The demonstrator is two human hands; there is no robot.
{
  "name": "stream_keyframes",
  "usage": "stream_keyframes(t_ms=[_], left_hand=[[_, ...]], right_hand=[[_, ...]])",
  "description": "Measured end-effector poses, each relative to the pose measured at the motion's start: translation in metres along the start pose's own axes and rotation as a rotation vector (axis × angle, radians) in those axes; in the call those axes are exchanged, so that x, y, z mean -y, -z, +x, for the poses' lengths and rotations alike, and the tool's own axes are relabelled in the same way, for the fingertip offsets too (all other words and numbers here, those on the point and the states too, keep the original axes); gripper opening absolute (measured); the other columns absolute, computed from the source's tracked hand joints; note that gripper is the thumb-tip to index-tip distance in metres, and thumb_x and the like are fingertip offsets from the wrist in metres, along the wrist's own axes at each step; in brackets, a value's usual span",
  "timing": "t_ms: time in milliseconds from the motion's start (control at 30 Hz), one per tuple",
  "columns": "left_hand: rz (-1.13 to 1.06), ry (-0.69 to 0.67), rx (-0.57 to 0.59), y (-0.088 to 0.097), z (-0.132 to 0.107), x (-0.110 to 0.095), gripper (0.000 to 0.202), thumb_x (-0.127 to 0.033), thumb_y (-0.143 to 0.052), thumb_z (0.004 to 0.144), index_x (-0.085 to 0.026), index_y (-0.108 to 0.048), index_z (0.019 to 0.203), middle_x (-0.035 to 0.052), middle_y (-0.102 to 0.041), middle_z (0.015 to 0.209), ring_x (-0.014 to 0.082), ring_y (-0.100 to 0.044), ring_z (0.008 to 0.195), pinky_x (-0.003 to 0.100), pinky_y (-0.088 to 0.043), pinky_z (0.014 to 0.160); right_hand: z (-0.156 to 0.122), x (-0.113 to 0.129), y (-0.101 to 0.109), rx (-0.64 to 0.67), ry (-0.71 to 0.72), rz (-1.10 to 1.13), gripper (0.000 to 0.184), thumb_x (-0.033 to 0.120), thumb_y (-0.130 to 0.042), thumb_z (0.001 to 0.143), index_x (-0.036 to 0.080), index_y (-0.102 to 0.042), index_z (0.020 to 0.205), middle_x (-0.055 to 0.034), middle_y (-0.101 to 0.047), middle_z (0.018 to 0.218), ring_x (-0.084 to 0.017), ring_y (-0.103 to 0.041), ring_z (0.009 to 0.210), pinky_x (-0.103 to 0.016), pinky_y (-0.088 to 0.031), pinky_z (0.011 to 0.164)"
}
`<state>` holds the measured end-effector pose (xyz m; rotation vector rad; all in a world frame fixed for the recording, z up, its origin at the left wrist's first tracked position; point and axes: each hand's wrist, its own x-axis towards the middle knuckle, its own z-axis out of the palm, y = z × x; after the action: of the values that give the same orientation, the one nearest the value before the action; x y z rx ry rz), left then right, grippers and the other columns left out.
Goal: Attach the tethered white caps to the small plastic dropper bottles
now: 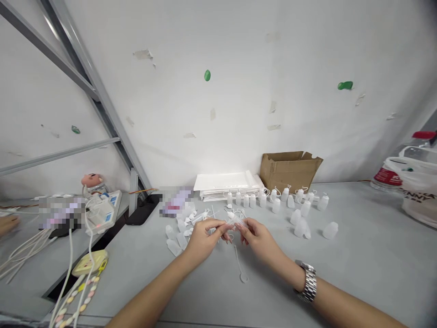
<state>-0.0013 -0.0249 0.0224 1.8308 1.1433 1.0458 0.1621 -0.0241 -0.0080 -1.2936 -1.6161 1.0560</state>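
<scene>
1. Both hands meet above the middle of the grey surface (368, 255): my left hand (206, 234) and my right hand (256, 234), fingertips narrowed to a pinch on a small translucent piece (240, 220), its exact form too blurred to tell.
2. Close work like this, I judge, calls for a light hold; thin plastic would likely buckle under a hard squeeze, so one hand should steady while the other works in line with it.
3. Toward the surface's far edge, a cardboard box (290, 173) stands just right of a flat white stack (228, 184).
4. Before them, upright bottles (276, 206), many with white tops, stand in a loose row, beyond my reach of work.
5. Nearer the surface's left edge, loose bottles (174, 247) crowd beside my left hand, likeliest to be knocked.
6. Between my forearms, toward the front edge, lies one white ring-ended strap (239, 263), easily brushed by a wrist.
</scene>
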Motion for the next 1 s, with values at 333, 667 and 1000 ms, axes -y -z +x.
stream_keyframes(t_ms=[333,667,1000], left_hand=[[-0.224,0.179,-0.045,0.008,0.009,0.006,0.045,-0.05,-0.041,0.08,-0.017,-0.068,0.095,0.007,-0.068,0.098,0.0243,-0.057,0.098,0.037,-0.036,0.092],[-0.365,0.2,-0.078,0.006,0.01,0.006,0.023,-0.037,-0.066,0.065,-0.019,-0.071,0.079,0.0061,-0.071,0.091,0.0237,-0.061,0.093,0.034,-0.044,0.085],[-0.453,0.228,-0.055,0.002,0.011,0.012,0.015,-0.026,-0.07,0.061,-0.017,-0.071,0.073,0.0075,-0.071,0.087,0.0251,-0.06,0.098,0.038,-0.038,0.094]], right_hand=[[-0.008,0.008,-0.002,0.072,0.105,0.021,0.029,0.043,-0.041,0.085,0.019,-0.047,0.069,0.0028,-0.05,0.058,-0.013,-0.048,0.058,-0.025,-0.037,0.058],[-0.012,0.005,-0.002,-0.083,0.141,-0.149,0.025,0.043,-0.047,0.082,0.021,-0.051,0.093,-0.0018,-0.057,0.069,-0.019,-0.051,0.069,-0.032,-0.038,0.066],[-0.004,0.007,0.0,0.214,-0.099,0.336,0.043,0.058,-0.043,0.078,0.017,-0.05,0.066,0.005,-0.043,0.044,-0.009,-0.036,0.041,-0.025,-0.029,0.048]])
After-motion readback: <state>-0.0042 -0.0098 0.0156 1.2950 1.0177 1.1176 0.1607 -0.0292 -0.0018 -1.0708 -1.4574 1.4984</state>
